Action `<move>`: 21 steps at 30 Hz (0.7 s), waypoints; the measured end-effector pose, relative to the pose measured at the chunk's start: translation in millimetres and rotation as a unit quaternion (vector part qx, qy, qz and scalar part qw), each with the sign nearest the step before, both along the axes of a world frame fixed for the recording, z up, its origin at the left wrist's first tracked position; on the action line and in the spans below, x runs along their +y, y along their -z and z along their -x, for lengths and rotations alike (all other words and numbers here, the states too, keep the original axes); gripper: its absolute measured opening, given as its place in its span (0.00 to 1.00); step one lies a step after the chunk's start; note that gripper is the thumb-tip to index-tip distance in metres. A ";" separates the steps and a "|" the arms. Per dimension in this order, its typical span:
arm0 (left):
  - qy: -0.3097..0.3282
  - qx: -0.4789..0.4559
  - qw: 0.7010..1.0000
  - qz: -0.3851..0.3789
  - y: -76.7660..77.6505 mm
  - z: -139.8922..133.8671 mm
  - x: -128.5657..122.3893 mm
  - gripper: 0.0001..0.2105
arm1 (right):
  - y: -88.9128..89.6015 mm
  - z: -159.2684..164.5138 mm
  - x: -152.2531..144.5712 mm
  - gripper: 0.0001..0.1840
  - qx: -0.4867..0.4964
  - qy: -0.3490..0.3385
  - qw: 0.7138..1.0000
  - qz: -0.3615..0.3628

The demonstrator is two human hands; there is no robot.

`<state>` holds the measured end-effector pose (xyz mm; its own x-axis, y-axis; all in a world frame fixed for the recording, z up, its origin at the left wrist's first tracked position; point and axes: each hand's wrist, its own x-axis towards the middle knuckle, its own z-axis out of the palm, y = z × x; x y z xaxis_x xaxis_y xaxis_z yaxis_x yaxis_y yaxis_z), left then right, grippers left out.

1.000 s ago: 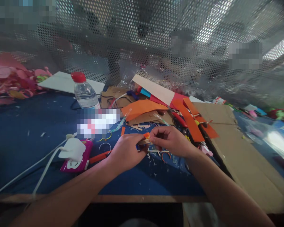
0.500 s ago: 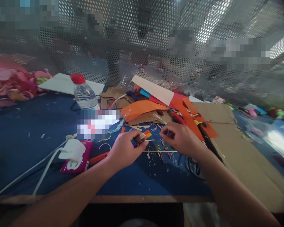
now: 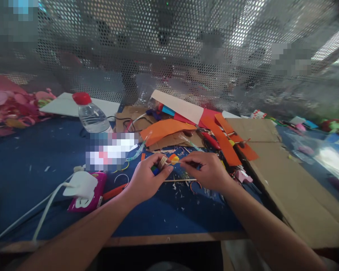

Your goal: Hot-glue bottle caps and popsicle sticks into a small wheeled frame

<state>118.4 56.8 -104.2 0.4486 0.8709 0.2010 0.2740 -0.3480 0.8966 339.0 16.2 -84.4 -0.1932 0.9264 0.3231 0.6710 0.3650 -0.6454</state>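
Blue tabletop [image 3: 169, 216] | left hand [image 3: 147, 178] curled round pale sticks [image 3: 162, 162] | right hand [image 3: 209, 169] pinching thin stick [image 3: 176, 162] | bottle [image 3: 92, 116] label [image 3: 104, 128] too blurred to read

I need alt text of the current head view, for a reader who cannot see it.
A left hand grips small pale sticks, with the right hand close beside it, above a cluttered blue table. Beyond lie orange sheets; a red-capped bottle is farther left.
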 end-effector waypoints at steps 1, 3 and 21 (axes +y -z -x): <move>0.015 -0.013 1.000 0.017 0.6 -0.3 -0.3 0.08 | 0.3 0.2 0.0 0.11 0.014 0.018 1.000 -0.002; 0.064 -0.055 0.994 0.076 1.8 -1.3 -1.0 0.11 | -0.4 1.7 -0.5 0.12 0.045 0.039 0.998 0.001; 0.172 -0.056 0.971 0.157 1.4 -4.5 -1.5 0.14 | -9.1 2.3 -3.6 0.08 0.005 -0.026 0.999 -0.034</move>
<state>123.0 55.3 -105.6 0.7137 0.7003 0.0137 0.0847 -0.1057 0.9908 336.6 12.5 -75.3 -0.2363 0.8910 0.3877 0.6442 0.4423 -0.6240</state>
